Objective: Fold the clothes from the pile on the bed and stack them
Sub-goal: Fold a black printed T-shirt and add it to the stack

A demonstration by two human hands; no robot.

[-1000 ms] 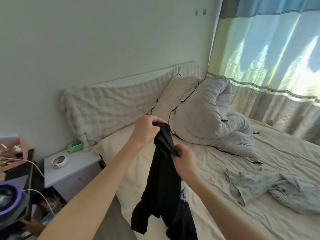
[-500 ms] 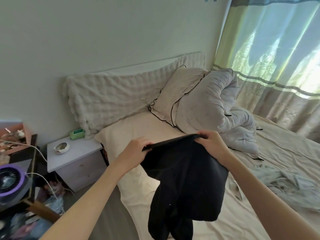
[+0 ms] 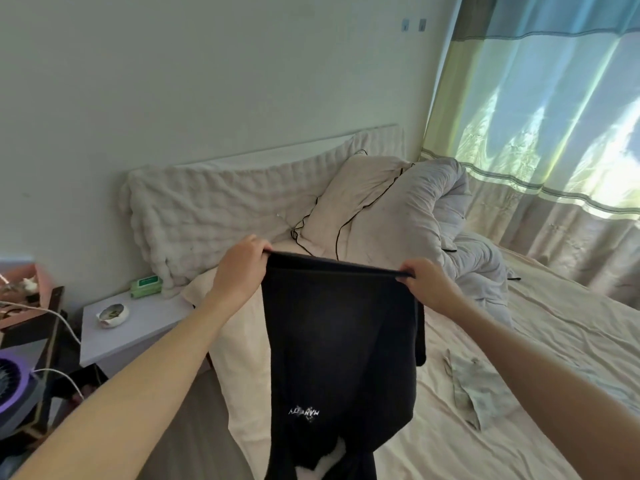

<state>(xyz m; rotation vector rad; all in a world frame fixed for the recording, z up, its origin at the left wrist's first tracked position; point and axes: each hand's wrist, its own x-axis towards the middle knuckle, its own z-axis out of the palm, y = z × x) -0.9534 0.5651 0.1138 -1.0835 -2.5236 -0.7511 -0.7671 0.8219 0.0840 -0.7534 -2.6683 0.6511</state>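
Observation:
A black garment (image 3: 339, 348) with small white lettering near its lower part hangs in the air above the bed (image 3: 502, 445). My left hand (image 3: 239, 268) grips its top edge at the left corner. My right hand (image 3: 426, 282) grips the same edge at the right corner, so the edge is pulled taut between them. The lower part of the garment runs out of the frame's bottom. A crumpled light patterned garment (image 3: 474, 389) lies on the sheet to the right, partly hidden by my right arm.
A bunched grey duvet (image 3: 450, 244) and a cream pillow (image 3: 353, 199) sit at the head of the bed. A white nightstand (image 3: 145, 327) with a small bowl (image 3: 112, 314) and green pack (image 3: 145, 287) stands left. Curtains (image 3: 554, 133) hang at right.
My hands moved apart along the black garment's top edge, spreading it from a bunched strip into a flat hanging panel. The garment now hangs higher and wider.

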